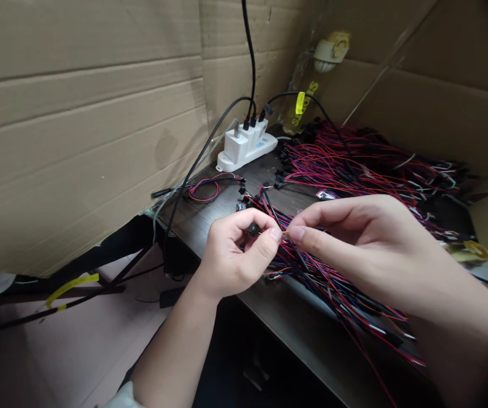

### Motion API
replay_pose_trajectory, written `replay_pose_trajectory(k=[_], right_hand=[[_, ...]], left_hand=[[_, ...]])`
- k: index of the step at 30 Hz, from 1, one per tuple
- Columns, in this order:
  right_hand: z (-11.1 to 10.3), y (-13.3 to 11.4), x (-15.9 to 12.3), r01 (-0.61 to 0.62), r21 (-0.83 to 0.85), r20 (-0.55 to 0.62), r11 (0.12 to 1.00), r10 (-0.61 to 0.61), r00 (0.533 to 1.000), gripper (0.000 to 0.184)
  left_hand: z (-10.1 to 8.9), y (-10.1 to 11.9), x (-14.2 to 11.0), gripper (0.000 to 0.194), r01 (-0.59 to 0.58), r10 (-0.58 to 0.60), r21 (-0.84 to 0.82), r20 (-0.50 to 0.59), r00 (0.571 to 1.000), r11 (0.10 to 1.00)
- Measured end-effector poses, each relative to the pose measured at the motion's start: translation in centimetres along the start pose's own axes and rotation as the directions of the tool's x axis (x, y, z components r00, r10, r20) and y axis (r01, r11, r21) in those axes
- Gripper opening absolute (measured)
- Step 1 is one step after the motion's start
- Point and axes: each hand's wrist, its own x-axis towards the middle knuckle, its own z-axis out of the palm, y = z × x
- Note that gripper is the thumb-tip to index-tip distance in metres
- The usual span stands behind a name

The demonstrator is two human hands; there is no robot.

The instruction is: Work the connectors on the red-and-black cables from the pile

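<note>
My left hand (244, 249) is closed around a small black part (253, 229) with a round end, which looks like a cable end or connector. Thin wires come out of it between thumb and forefinger. My right hand (354, 238) pinches thin orange-looking wires (285, 234) between thumb and fingertip, close to the left thumb. Both hands are raised over the near edge of the dark table. Beneath them lies a bundle of red, blue and black wires (337, 289) with small black connectors at the ends.
A larger heap of red and blue wires (332, 150) lies at the back right. A white power strip (247, 147) with black plugs stands by the cardboard wall (99, 113). One coiled red wire (204, 191) is on the table (226, 218). A yellow-capped bottle (307, 105) stands behind.
</note>
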Motion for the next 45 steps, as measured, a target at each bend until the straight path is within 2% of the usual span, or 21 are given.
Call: replay_pose_trajectory(k=[8,23,30,34,45], right_hand=[[-0.03,0.12,-0.05,-0.087,0.073,0.053,0.994,0.083,0.995,0.018],[0.08,-0.2,-0.24,0.008,-0.024,0.007,1.0,-0.008,1.0,0.015],[0.49,-0.43,-0.17,0.113,-0.102,-0.047,0.988,-0.119,0.992,0.015],[0.57,-0.38,-0.32,0.113,-0.115,-0.062,0.987,-0.121,0.991,0.015],[0.84,-0.21,-0.45,0.154,-0.171,-0.072,0.973,-0.168,0.983,0.014]], left_hand=[[-0.11,-0.19,-0.14,0.022,-0.01,0.01,0.009,0.017,1.0,1.0],[-0.18,-0.31,-0.1,0.026,0.008,-0.009,0.052,0.021,1.0,0.999],[-0.25,-0.14,-0.01,0.025,-0.002,0.002,-0.01,0.005,1.0,1.0],[-0.31,-0.09,-0.01,0.024,0.007,-0.007,-0.034,0.013,1.0,0.999],[-0.28,-0.25,-0.08,0.027,0.018,-0.019,0.026,0.024,1.0,1.0]])
